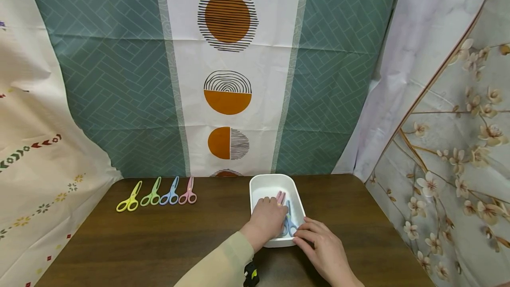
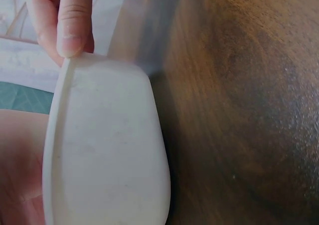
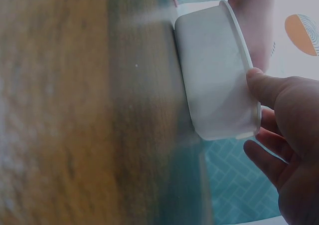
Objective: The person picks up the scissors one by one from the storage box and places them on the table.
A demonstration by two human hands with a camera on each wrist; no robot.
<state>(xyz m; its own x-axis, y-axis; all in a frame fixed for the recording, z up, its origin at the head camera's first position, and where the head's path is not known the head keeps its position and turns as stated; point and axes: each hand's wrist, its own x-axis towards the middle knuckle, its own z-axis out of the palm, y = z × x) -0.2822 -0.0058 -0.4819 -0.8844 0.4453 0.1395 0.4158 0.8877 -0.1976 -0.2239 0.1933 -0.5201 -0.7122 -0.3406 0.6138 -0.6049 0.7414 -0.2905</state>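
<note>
A white plastic tray [image 1: 272, 181] stands on the table, with blue scissors [image 1: 290, 218] and pink scissors [image 1: 280, 197] inside. My left hand [image 1: 268, 218] reaches down into it over the pink scissors, whose blades show past the fingers. The tray's wall hides those fingertips in the left wrist view, so I cannot tell whether they grip the scissors. At the near right corner my right hand [image 1: 320, 247] pinches the tray's rim. Its thumb [image 3: 264, 88] lies against the edge in the right wrist view, other fingers loosely bent beside the wall.
Yellow scissors [image 1: 129, 198], green scissors [image 1: 152, 193], another blue pair of scissors [image 1: 170, 193] and another pink pair of scissors [image 1: 188, 192] lie in a row at the back left of the brown table [image 1: 159, 238]. Patterned curtains [image 1: 119, 79] hang behind and at the sides.
</note>
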